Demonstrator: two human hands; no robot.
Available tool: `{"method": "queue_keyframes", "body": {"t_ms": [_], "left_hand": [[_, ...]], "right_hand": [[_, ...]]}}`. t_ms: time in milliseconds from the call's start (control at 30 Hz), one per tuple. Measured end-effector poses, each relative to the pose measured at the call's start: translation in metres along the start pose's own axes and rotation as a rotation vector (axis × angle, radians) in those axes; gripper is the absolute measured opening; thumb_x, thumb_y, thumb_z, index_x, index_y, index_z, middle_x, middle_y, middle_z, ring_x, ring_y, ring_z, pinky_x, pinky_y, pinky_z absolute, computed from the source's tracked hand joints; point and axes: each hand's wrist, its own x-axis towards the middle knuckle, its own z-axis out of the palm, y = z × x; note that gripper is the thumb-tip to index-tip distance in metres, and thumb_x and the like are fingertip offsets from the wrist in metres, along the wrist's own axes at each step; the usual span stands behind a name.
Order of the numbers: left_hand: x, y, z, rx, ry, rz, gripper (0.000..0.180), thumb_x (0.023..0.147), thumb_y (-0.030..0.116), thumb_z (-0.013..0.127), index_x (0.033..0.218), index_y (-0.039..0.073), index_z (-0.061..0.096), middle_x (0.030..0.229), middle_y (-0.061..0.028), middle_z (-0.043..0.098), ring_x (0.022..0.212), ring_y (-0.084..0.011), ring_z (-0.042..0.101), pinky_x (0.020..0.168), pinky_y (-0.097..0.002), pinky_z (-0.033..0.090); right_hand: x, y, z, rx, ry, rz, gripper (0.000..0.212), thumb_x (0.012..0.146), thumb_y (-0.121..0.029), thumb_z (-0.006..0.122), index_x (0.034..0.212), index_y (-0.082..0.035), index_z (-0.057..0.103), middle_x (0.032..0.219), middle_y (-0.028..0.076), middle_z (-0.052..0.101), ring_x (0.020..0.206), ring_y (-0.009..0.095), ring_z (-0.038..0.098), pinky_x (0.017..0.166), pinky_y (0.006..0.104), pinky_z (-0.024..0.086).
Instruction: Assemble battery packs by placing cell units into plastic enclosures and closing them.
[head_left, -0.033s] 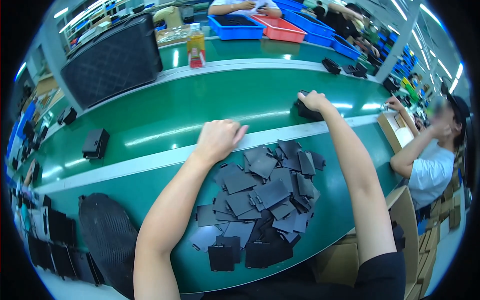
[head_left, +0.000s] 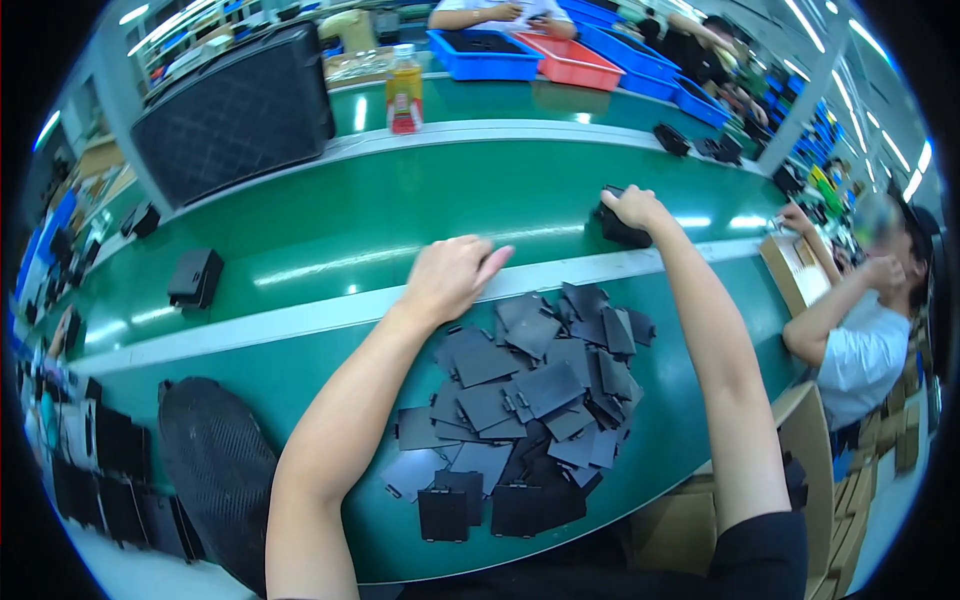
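Observation:
My right hand [head_left: 636,208] grips a black plastic box [head_left: 622,230] on the green belt, thumb on its near-left side; part of the box is hidden by the hand. To its left, my left hand [head_left: 452,277] hovers at or rests by the pale strip [head_left: 560,270] along the belt's near edge. Its thumb stands apart from loosely bent fingers, and nothing shows in it. Between my forearms lies a heap of flat dark-grey plastic covers [head_left: 545,388] with small tabs, overlapping at many angles on the green worktop [head_left: 690,440].
Another black box [head_left: 195,278] sits on the belt at left. A bottle [head_left: 404,92] stands beyond it, near a large black panel [head_left: 235,115]. Blue bins [head_left: 485,58] and a red bin [head_left: 568,62] line the back. At right, a co-worker [head_left: 850,345] sits by a carton [head_left: 797,272].
My left hand has shifted slightly right, its thumb a little higher. My right hand stays on the black box. The whole view has moved slightly.

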Motion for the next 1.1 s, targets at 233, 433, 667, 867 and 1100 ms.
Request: {"method": "queue_keyframes", "body": {"t_ms": [233,433,667,867,1100], "left_hand": [[0.007,-0.009,0.013,-1.001,0.066,-0.34,0.04,0.103,0.034,0.044,0.118,-0.001,0.055,0.106,-0.0149,0.064,0.095,-0.0241,0.064,0.081,-0.0336,0.053],[0.004,-0.001,0.013,-1.68,0.049,-0.507,0.042,0.099,0.032,0.054,0.125,-0.001,0.05,0.114,-0.0169,0.06,0.102,-0.0244,0.062,0.09,-0.0353,0.052],[0.002,0.0,0.003,-1.573,0.098,-0.511,0.045,0.094,0.027,0.064,0.127,0.0,0.049,0.116,-0.0147,0.06,0.098,-0.0195,0.062,0.088,-0.0306,0.051],[0.002,0.0,-0.001,-1.411,0.095,-0.436,0.042,0.095,0.028,0.063,0.124,0.0,0.051,0.11,-0.0131,0.063,0.094,-0.0173,0.063,0.082,-0.0285,0.052],[0.001,-0.002,-0.004,-1.595,0.054,-0.555,0.041,0.096,0.032,0.06,0.121,0.0,0.054,0.106,-0.0121,0.064,0.089,-0.0179,0.064,0.076,-0.0266,0.053]], "right_hand": [[-0.086,-0.088,-0.006,0.264,0.146,-0.527,0.066,0.086,-0.052,0.055,0.118,0.005,0.061,0.121,0.022,0.06,0.1,0.036,0.062,0.09,0.04,0.05],[-0.108,-0.114,0.026,0.635,0.19,-0.798,0.064,0.09,-0.049,0.057,0.121,0.007,0.059,0.118,0.024,0.059,0.104,0.035,0.06,0.09,0.0405,0.05],[-0.117,-0.114,0.031,1.033,0.134,-0.739,0.061,0.09,-0.042,0.064,0.123,0.008,0.055,0.116,0.023,0.06,0.104,0.029,0.062,0.084,0.034,0.052],[-0.123,-0.105,0.007,1.076,-0.425,-0.557,0.057,0.09,-0.036,0.068,0.124,0.007,0.051,0.11,0.02,0.063,0.098,0.023,0.064,0.081,0.0289,0.053],[-0.122,-0.103,0.015,1.284,-0.429,-0.538,0.056,0.089,-0.036,0.069,0.122,0.006,0.051,0.105,0.017,0.064,0.093,0.02,0.064,0.078,0.0277,0.053]]}}
